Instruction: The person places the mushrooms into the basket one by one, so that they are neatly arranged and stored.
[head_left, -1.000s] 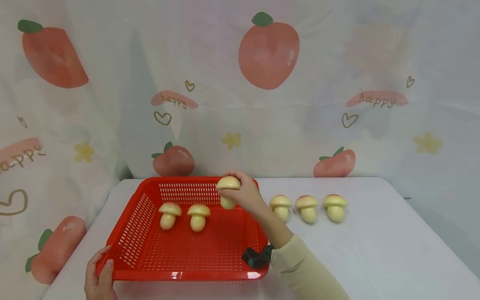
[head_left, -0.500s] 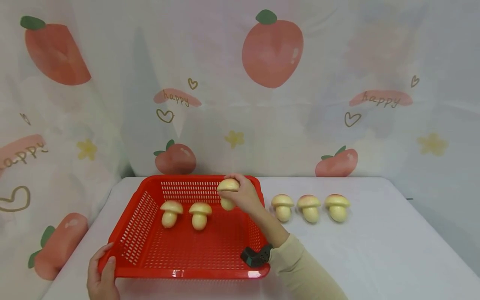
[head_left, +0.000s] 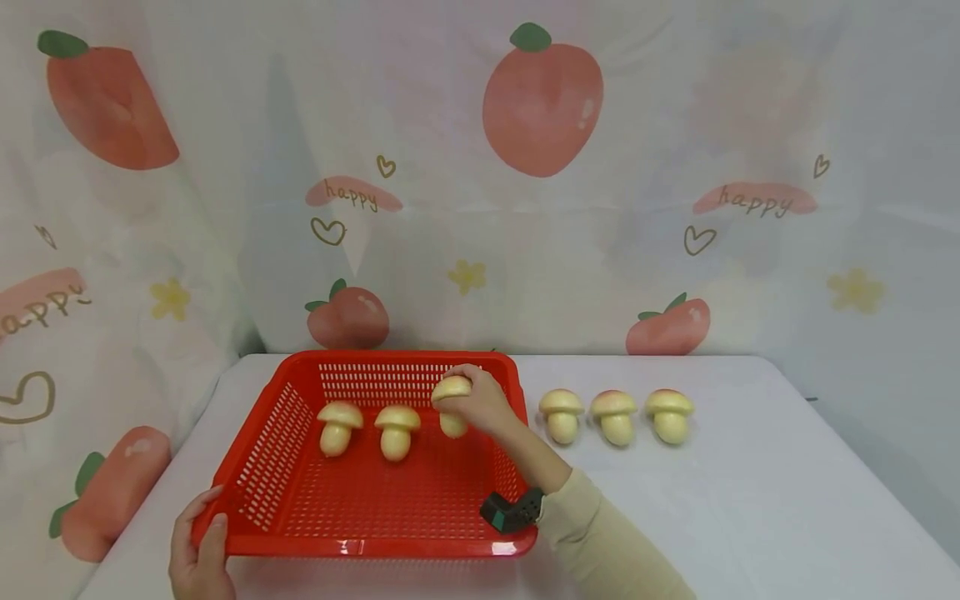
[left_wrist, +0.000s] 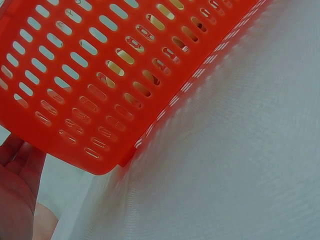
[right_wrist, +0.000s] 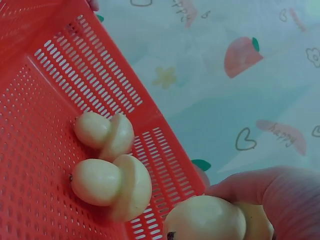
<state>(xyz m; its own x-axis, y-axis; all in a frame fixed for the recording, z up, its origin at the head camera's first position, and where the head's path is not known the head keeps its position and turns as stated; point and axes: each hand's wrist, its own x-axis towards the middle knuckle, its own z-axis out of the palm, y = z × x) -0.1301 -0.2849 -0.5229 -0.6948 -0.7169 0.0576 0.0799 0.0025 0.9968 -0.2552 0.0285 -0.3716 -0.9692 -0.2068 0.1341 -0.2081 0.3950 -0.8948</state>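
Note:
My right hand [head_left: 480, 407] grips a cream toy mushroom [head_left: 453, 423] by its cap, inside the back right part of a red plastic basket [head_left: 360, 547]. In the right wrist view this held mushroom [right_wrist: 205, 220] shows at the bottom, stem toward the camera, with my thumb or a finger along it. Two similar mushrooms, a left one [head_left: 337, 429] and a middle one [head_left: 396, 433], lie in the basket by its back wall. My left hand [head_left: 198, 550] holds the basket's front left corner, thumb over the rim. Whether the held mushroom touches the basket floor is hard to tell.
Three more mushrooms lie in a row on the white tablecloth [head_left: 750, 500] right of the basket: a near one [head_left: 562, 417], a second [head_left: 616, 418] and a third [head_left: 671, 417]. A fruit-printed curtain [head_left: 420, 108] hangs behind. A black wrist device [head_left: 512, 511] sits on my right wrist.
My right hand has lowered the held mushroom further into the basket, beside the other two. My left hand keeps its hold on the corner, and the row of mushrooms on the right stays put.

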